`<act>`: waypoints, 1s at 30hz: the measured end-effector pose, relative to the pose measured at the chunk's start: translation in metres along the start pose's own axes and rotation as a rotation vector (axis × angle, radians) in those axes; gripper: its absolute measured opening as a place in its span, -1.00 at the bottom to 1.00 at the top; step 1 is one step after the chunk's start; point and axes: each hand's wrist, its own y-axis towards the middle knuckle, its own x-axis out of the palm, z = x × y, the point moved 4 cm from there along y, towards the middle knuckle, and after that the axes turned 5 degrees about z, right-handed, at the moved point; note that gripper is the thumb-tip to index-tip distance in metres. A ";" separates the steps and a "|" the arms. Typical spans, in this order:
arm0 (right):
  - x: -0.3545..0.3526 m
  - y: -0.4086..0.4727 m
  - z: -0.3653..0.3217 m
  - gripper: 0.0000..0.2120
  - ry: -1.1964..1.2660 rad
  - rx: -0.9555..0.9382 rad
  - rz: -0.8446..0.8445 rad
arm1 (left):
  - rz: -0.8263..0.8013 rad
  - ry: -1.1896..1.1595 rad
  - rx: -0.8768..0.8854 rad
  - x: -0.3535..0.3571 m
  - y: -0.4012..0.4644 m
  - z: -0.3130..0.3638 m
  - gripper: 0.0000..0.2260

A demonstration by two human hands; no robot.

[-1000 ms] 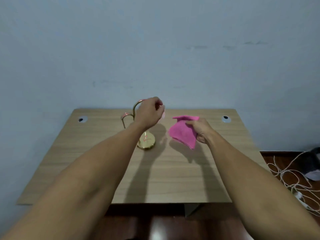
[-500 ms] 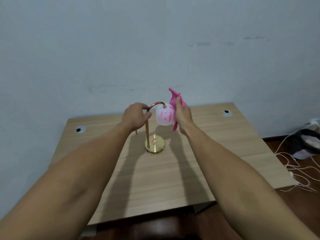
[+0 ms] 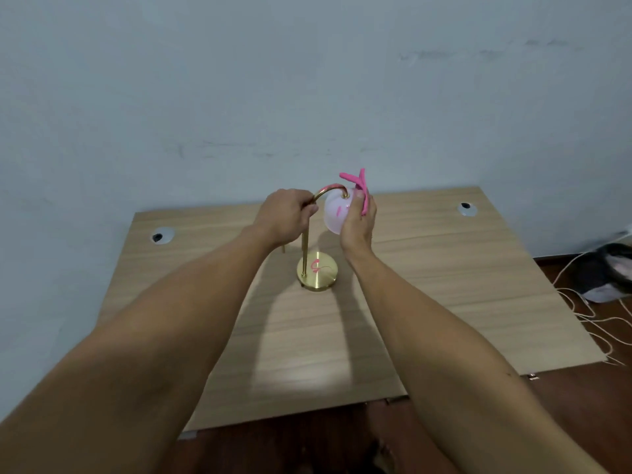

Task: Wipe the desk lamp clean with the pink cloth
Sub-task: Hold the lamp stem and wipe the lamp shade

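Your left hand point(image 3: 285, 215) is closed around the curved neck of the desk lamp point(image 3: 309, 234), gripping the gold tube just where it bends over from the upright stem. The lamp stands near the middle of the wooden desk point(image 3: 444, 268), its stem rising vertically from the round gold base point(image 3: 318, 273), which sits flat on the desktop between your two forearms. That long axis runs straight up, then the neck arcs over toward your right, so the white globe shade point(image 3: 335, 212) hangs on the right side of the stem, above the desk and clear of it. A few pink marks show on the shade and on the base. Your right hand point(image 3: 359, 222) is wrapped against the right side of the shade, fingers closed on the pink cloth point(image 3: 359, 186), which is pressed between your palm and the globe. Two loose ends of the cloth stick up above your fingers, pointing toward the wall point(image 3: 307, 80) behind. Two cable holes point(image 3: 162, 235) sit near the desk's back corners, and white cords point(image 3: 588, 309) lie on the floor to your right.
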 end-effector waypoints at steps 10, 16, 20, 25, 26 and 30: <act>0.000 -0.003 -0.002 -0.24 -0.090 0.002 -0.061 | -0.022 0.022 -0.021 -0.002 0.002 -0.001 -0.77; -0.004 -0.021 0.013 -0.36 -0.185 -0.264 -0.020 | -0.005 -0.015 -0.013 -0.001 -0.001 0.000 -0.79; 0.001 -0.009 0.013 -0.36 0.005 -0.097 0.016 | -0.008 -0.016 -0.021 -0.001 0.001 0.000 -0.80; 0.005 0.016 0.039 -0.02 0.240 0.277 0.014 | -0.026 -0.019 -0.034 -0.001 0.001 -0.001 -0.79; 0.005 0.009 0.035 -0.06 0.179 0.278 0.018 | -0.030 -0.024 -0.037 -0.001 0.001 -0.002 -0.79; 0.009 -0.023 0.004 -0.40 -0.200 -0.183 0.046 | -0.030 -0.033 -0.042 -0.001 0.002 -0.004 -0.79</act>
